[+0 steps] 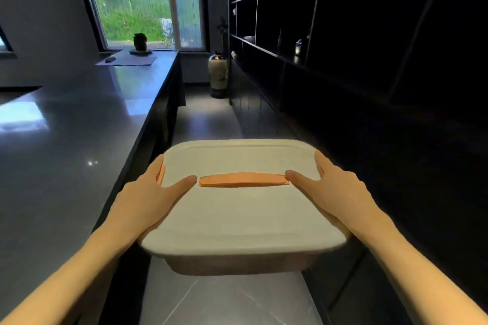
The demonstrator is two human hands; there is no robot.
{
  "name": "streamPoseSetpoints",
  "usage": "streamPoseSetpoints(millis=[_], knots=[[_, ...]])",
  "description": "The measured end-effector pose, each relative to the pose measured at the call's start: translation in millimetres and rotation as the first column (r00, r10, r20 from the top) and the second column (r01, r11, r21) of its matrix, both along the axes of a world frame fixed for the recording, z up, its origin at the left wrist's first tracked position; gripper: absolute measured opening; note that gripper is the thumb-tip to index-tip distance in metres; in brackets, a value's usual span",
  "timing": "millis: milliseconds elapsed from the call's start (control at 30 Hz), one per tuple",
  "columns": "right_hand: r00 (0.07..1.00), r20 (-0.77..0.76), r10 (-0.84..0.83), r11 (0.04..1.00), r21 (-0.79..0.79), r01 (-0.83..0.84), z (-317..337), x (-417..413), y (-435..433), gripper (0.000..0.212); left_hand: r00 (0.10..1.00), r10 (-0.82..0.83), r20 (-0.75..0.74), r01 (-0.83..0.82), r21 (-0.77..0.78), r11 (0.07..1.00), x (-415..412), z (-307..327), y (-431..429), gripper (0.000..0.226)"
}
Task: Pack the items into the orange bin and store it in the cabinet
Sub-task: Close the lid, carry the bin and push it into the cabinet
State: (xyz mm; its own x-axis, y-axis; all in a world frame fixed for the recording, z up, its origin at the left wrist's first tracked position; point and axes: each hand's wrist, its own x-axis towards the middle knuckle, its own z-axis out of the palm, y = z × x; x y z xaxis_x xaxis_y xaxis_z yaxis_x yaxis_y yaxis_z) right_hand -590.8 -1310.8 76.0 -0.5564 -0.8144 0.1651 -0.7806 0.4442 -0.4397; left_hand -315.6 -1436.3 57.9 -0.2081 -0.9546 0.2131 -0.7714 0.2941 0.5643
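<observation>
While both hands carry it down the aisle, the bin [241, 208] rides level at waist height, lid on.

Starting at the left: a long glossy grey counter [66, 140] runs toward the window [148, 2]. Next, the left hand [148, 198] is clamped on the bin's left edge, thumb lying on the lid [237, 221], likely to keep it shut. Dead centre sits the orange handle [243, 180], untouched. Now the right hand [335, 190] mirrors that grip on the right edge, sharing the load. Beyond it stands the dark cabinet [356, 47], open shelves waiting, tiled floor [211, 298] below. I'd say packing's done; storing comes next.
</observation>
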Motion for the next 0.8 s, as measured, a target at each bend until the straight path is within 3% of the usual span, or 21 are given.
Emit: streamPoseSetpoints(millis=[167, 333, 800], knots=[[0.999, -0.038, 0.012, 1.000, -0.019, -0.013, -17, -28, -121, 0.087, 0.999, 0.029, 0.023, -0.029, 0.010, 1.000, -22, -13, -114, 0.083], [0.998, 0.022, 0.052, 0.999, -0.007, -0.052, -26, -46, -260, 0.100, 0.998, 0.026, 0.050, -0.024, -0.031, 0.999, -32, -19, -246, 0.089], [0.999, 0.027, 0.020, 1.000, -0.021, -0.020, -33, -109, -587, 0.105, 0.997, 0.017, 0.080, -0.016, -0.016, 1.000, -93, -10, -564, 0.082]])
